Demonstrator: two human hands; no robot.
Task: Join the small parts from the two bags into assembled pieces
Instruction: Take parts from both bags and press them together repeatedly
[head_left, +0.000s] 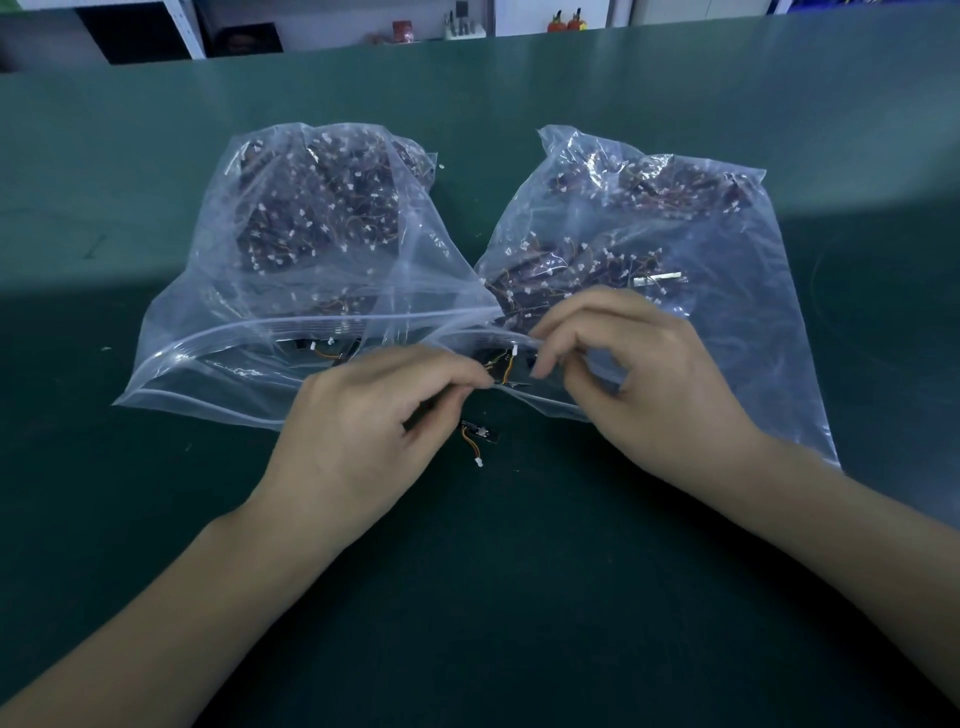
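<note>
Left hand (363, 436) and right hand (639, 384): fingertips pinching one wired part (501, 366). Loose part (480, 434): table (519, 597), 6 o'clock of it. Two bags (311, 249): 12 o'clock.

Dim, bluish scene. A brighter band of light crosses the table (156, 171) beyond the hands, while the surface under them lies in broad shadow. Soft glare glints on the two bags (291, 291) just past the fingers. The fingertips look slightly blurred. Wide-angle distortion bends the table's far edge; the background is soft.
</note>
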